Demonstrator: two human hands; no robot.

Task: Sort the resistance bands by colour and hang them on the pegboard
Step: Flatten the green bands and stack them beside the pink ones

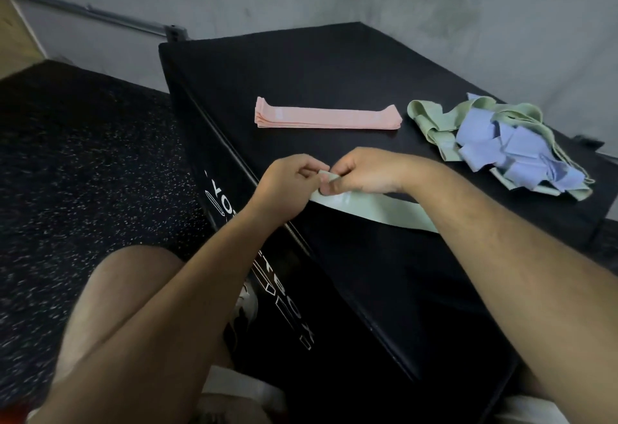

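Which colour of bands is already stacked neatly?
The pink bands: they lie flat in one aligned stack near the black box's far side. The green and blue bands at the right remain a tangled heap.

Black box [334, 65] carries pink bands [326, 118], a green-blue heap [501, 146], one green band [378, 207].

The room is dim and the light is soft. The black box [334, 65] is so dark that its top shows almost no detail. The picture looks a bit fuzzy. Straight lines bend near the edges. The arms look big and blurry at the bottom.
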